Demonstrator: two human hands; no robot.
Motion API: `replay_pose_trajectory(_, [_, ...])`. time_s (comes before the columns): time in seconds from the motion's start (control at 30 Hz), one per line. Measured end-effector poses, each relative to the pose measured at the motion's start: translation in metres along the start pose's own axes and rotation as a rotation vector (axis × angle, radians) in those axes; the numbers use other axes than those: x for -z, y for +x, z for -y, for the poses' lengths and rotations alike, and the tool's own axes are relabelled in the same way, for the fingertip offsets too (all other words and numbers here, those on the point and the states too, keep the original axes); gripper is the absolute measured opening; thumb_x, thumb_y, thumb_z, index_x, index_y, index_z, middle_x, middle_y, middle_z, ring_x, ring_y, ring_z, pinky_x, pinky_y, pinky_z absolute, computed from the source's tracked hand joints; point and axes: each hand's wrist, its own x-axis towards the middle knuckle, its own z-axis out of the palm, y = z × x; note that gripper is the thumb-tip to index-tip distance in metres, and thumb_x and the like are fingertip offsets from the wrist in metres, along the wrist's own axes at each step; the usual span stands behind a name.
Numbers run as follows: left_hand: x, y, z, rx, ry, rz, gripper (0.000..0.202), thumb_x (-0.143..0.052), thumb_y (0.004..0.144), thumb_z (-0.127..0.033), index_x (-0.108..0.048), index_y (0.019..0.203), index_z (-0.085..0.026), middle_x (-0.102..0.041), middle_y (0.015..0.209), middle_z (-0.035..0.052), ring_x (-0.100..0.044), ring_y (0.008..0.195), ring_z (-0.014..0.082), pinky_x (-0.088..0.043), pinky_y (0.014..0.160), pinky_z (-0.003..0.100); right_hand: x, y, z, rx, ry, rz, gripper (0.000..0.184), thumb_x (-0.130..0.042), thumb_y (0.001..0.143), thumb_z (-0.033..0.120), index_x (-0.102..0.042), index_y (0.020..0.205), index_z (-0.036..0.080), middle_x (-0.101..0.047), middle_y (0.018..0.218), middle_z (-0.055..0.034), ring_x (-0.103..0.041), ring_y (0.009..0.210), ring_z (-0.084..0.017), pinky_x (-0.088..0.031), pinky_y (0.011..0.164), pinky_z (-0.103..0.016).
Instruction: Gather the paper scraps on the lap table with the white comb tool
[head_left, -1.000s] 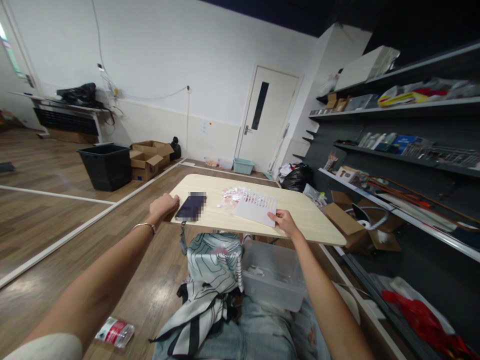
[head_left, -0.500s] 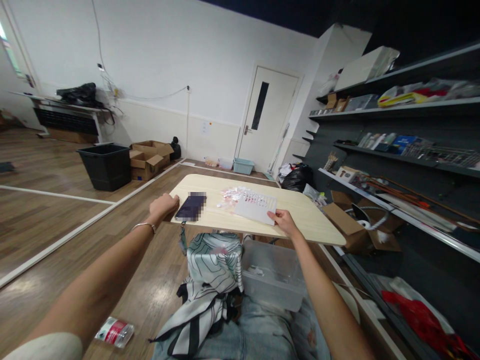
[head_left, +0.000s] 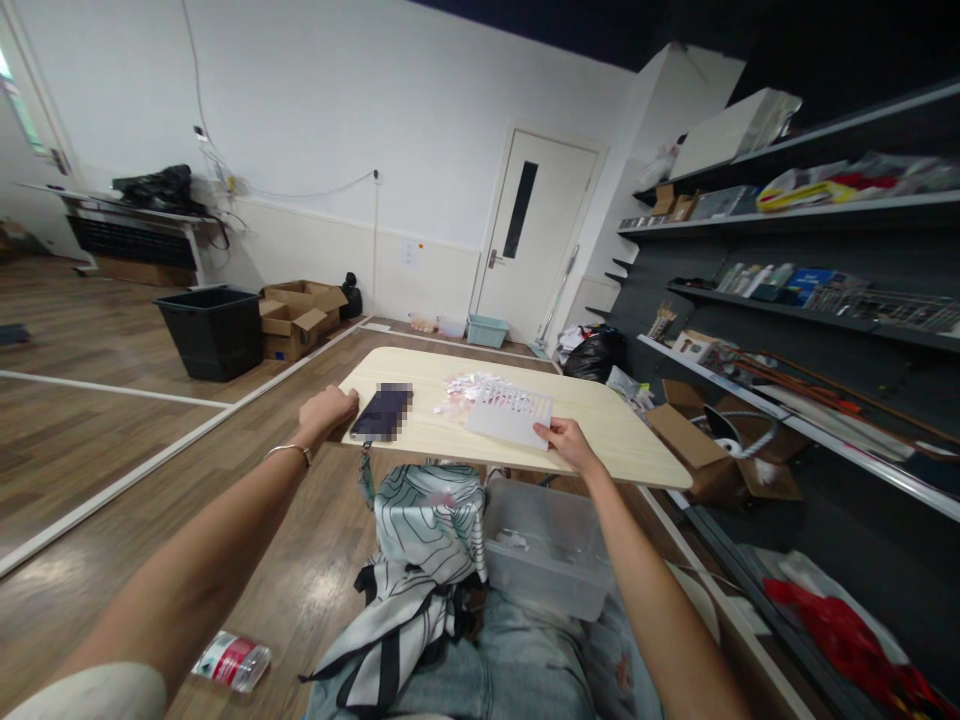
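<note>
The fingers [head_left: 545, 433] of the right hand [head_left: 570, 445] pinch the card [head_left: 504, 427] at its near right corner, so the card lies to their left. The left hand [head_left: 330, 408] is farther off, curled at the worktop's left edge; I cannot tell if it holds anything. The worktop [head_left: 622, 440] reaches well past the card on the right. The card is close to the front edge and looks longer from left to right. The phone [head_left: 381, 412] lies between the left hand and the card. Little pale bits [head_left: 466, 384] lie just behind the card and to its left.
</note>
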Motion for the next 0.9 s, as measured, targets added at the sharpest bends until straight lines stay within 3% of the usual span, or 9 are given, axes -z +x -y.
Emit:
replay_pose_trajectory(0.23, [-0.0024, 0.003, 0.0022, -0.005, -0.003, -0.006, 0.069, -0.037, 0.093, -0.055, -0.07, 0.126, -0.004, -0.072, 0.121, 0.0308, -0.07, 0.112, 0.043, -0.054, 0.087, 0.047, 0.0004, 0.0021, 0.0001, 0.011, -0.015, -0.067, 0.069, -0.083, 0.057, 0.076, -0.079, 0.086, 0.013, -0.071, 0.07, -0.0036, -0.045, 0.056, -0.012, -0.034, 0.052, -0.027])
replay_pose_trajectory(0.5, [0.0015, -0.002, -0.0015, 0.011, 0.006, 0.013, 0.069, -0.035, 0.094, -0.053, -0.068, 0.128, -0.003, -0.071, 0.123, 0.0306, -0.07, 0.113, 0.043, -0.054, 0.088, 0.047, -0.0015, -0.0002, 0.0062, 0.047, -0.142, -0.042, 0.07, -0.075, 0.058, 0.086, -0.066, 0.067, 0.017, -0.049, 0.055, 0.0033, -0.037, 0.054, -0.011, -0.027, 0.052, -0.027])
replay_pose_trajectory(0.73, [0.0032, -0.0035, -0.0024, 0.013, 0.014, 0.016, 0.068, -0.035, 0.094, -0.053, -0.069, 0.128, -0.005, -0.072, 0.122, 0.0291, -0.07, 0.112, 0.0421, -0.054, 0.087, 0.045, -0.0017, -0.0016, 0.0095, 0.047, -0.118, -0.001, 0.068, -0.076, 0.057, 0.085, -0.065, 0.062, 0.017, -0.049, 0.054, 0.0024, -0.038, 0.054, -0.011, -0.029, 0.052, -0.027])
replay_pose_trajectory(0.9, [0.0027, -0.0033, -0.002, 0.008, 0.011, 0.006, 0.069, -0.034, 0.094, -0.053, -0.069, 0.127, -0.004, -0.072, 0.122, 0.0295, -0.07, 0.113, 0.0429, -0.054, 0.087, 0.047, -0.0017, -0.0016, 0.009, 0.043, -0.089, -0.017, 0.07, -0.078, 0.058, 0.083, -0.073, 0.075, 0.014, -0.061, 0.062, -0.0013, -0.041, 0.057, -0.012, -0.031, 0.053, -0.027])
